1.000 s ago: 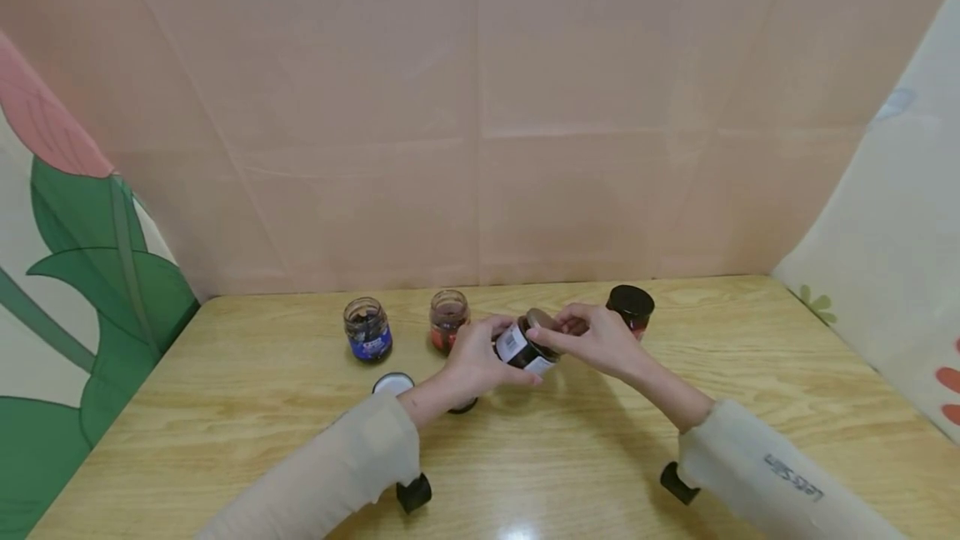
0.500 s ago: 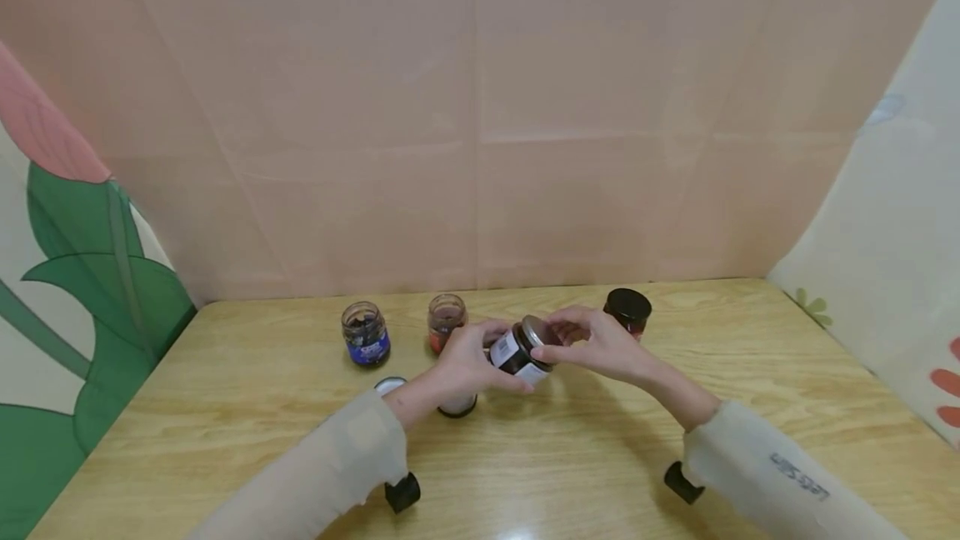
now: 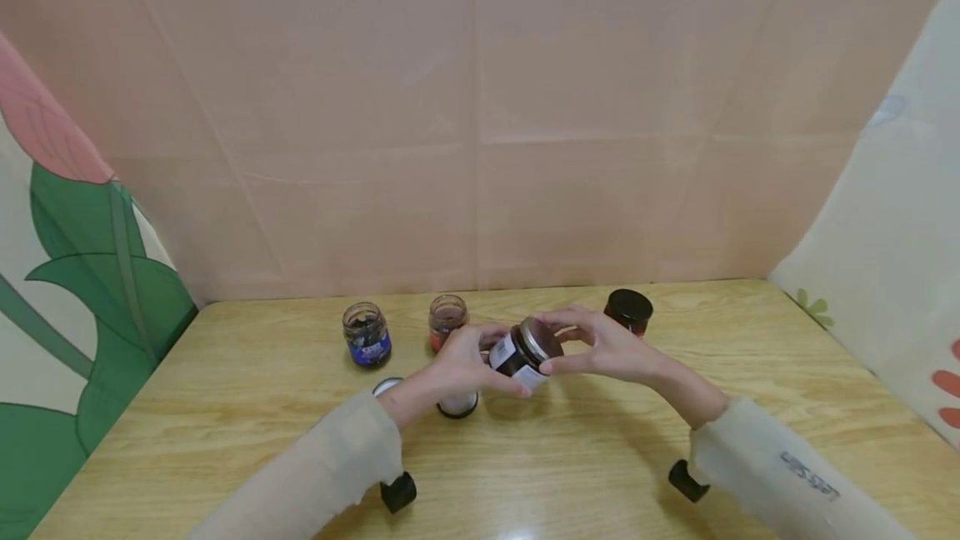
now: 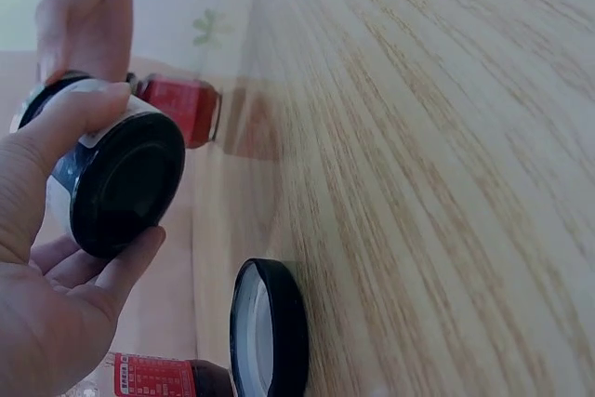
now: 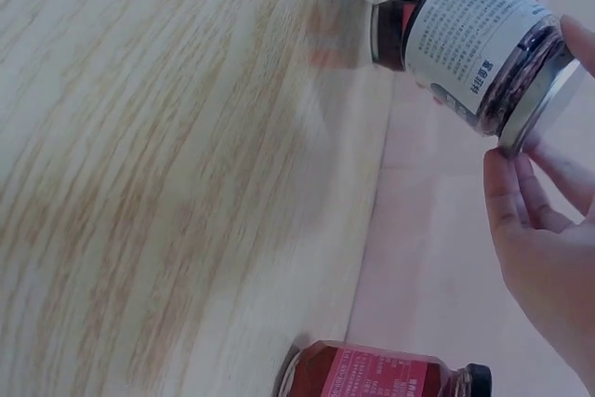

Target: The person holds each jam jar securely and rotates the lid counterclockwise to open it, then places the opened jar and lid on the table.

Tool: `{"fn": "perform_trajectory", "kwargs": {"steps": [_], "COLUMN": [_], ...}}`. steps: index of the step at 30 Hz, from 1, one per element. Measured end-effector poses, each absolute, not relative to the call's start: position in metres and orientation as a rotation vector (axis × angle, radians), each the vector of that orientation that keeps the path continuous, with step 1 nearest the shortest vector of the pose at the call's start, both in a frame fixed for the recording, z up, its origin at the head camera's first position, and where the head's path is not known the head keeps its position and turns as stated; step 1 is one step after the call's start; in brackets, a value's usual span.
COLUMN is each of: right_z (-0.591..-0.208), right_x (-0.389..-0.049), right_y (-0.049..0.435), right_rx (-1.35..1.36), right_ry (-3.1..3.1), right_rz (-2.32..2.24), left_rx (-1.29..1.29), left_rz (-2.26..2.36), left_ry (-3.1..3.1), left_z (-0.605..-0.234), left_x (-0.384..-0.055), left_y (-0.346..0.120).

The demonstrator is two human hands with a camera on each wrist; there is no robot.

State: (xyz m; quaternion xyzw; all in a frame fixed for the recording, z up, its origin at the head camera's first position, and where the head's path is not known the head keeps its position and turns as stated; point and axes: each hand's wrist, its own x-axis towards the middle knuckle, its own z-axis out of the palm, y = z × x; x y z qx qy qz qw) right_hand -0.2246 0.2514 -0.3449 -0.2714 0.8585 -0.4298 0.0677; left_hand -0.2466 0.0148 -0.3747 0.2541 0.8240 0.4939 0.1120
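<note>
Your left hand [image 3: 467, 362] grips jar [image 3: 517, 363], lower centre of frame, long axis tilted up-right toward lid [image 3: 543, 340] your right hand [image 3: 609, 348] pinches

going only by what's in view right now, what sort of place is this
Probably a makeshift indoor work booth, though what lies beyond is hidden: a creased pinkish sheet hangs behind the wood-grain table, with flower-patterned coverings at both sides.

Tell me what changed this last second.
The lid, askew on the held jar a second ago, now sits squarely on it, and the right hand grips the lid more widely. The left hand holds the jar as before; the blue-labelled jar hasn't moved.
</note>
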Motion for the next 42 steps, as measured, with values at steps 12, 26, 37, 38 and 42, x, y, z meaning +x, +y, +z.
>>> {"fn": "perform_trajectory", "kwargs": {"steps": [12,26,37,38,42], "right_z": [-0.344,-0.339,-0.337,-0.337,-0.338], "right_x": [-0.22,-0.22,-0.218,-0.218,-0.217], "right_y": [0.23,0.223,0.221,0.221,0.221], "right_rx": [-0.634,-0.213,-0.129,-0.131,-0.156], "right_ry": [2.969,3.156,3.122,3.121,3.112], "right_rz": [-1.199,-0.923,-0.939,-0.943,-0.963], "left_rx": [0.722,0.721,0.751,0.75,0.742], "left_rz": [1.488,1.486,1.451,1.445,1.437], "left_ry": [2.434,2.528,2.589,2.594,2.601], "left_z": [-0.374,-0.374,-0.376,-0.376,-0.376], "left_x": [-0.241,-0.238,-0.237,-0.237,-0.237], "left_y": [0.02,0.027,0.028,0.028,0.028]}}
